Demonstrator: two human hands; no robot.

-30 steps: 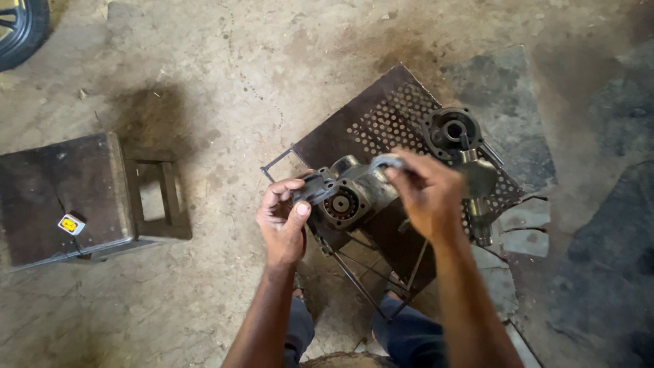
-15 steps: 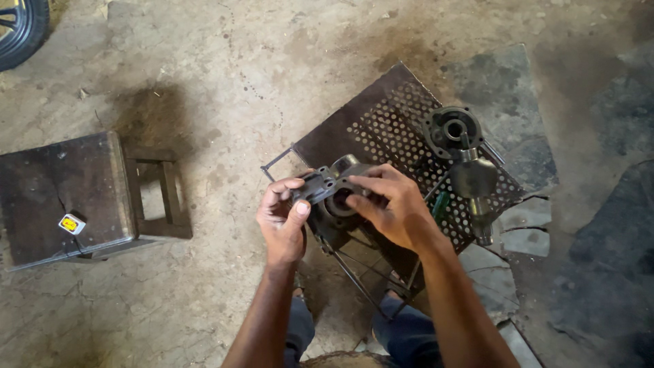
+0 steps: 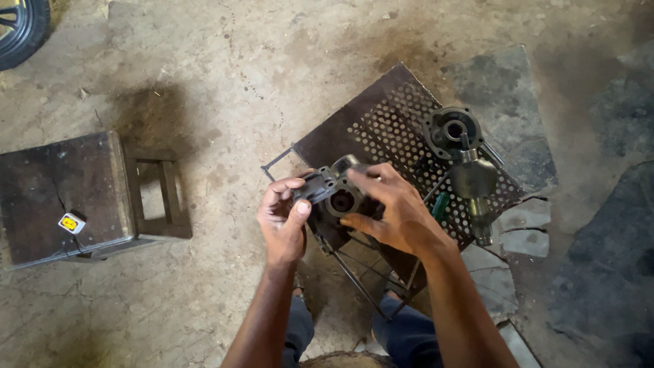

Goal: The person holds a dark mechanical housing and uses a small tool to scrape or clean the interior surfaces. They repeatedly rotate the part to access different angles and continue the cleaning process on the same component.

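housing: dark cast-metal engine housing [image 3: 334,197] held above perforated metal stand [image 3: 381,123], centre frame
left hand [image 3: 283,221]: gripping its 9 o'clock edge
right hand [image 3: 392,211]: grasping 3 o'clock side
handling: likely heavy, rigid, greasy; hold by outer flanges

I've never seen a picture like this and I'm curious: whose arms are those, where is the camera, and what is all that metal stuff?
The camera sits on a person's head and looks down, so the two arms are that person's own. Both hands hold one dark metal part with a round hole in it. The left hand grips its left end, and the right hand covers its right side. Under the hands stands a small metal table with a top full of little holes. On it lies another round metal part with a thick shaft. To the left, on the dusty floor, is a dark stool with a small yellow thing on it. A tyre peeks in at the top corner.
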